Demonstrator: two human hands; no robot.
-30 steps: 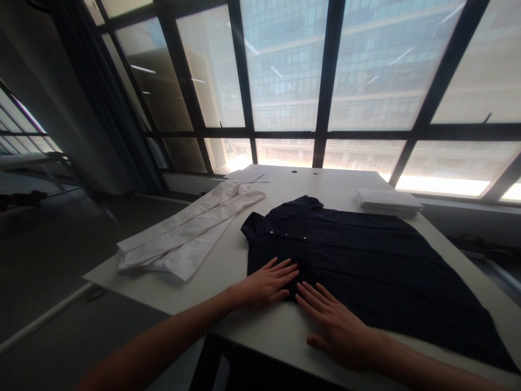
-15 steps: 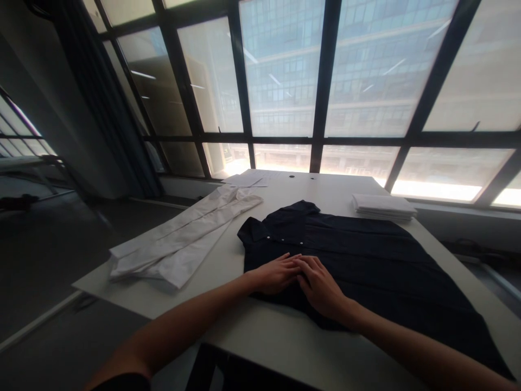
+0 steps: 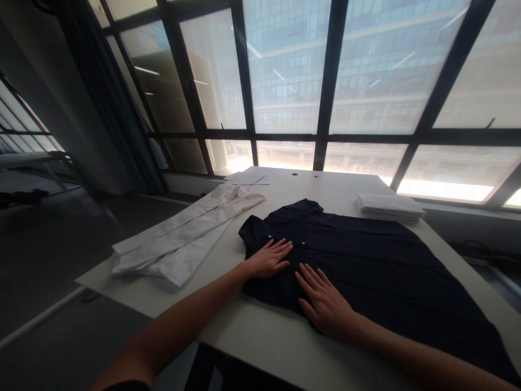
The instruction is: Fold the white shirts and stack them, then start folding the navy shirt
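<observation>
A dark navy button-up shirt (image 3: pixel 374 271) lies spread on the white table (image 3: pixel 228 326), its collar to the left and its hem to the right. Flat on the shirt's front, close to the collar and the small white buttons, rests my left hand (image 3: pixel 268 259) with fingers stretched out. My right hand (image 3: pixel 323 301) lies on the cloth a little nearer to me and to the right, its fingers spread. A small gap separates the two hands, and neither one grips the fabric.
A white garment (image 3: pixel 179 233) lies loosely along the table's left side. Behind it are paper sheets (image 3: pixel 246 176). A folded white stack (image 3: pixel 389 206) sits at the back right, near the window (image 3: pixel 366 65). A dark curtain (image 3: pixel 106 103) hangs at the left.
My hands were together with fingers overlapping; now they are apart. The left has moved slightly up toward the buttons, and the right slightly down toward me. The shirt looks unchanged.
</observation>
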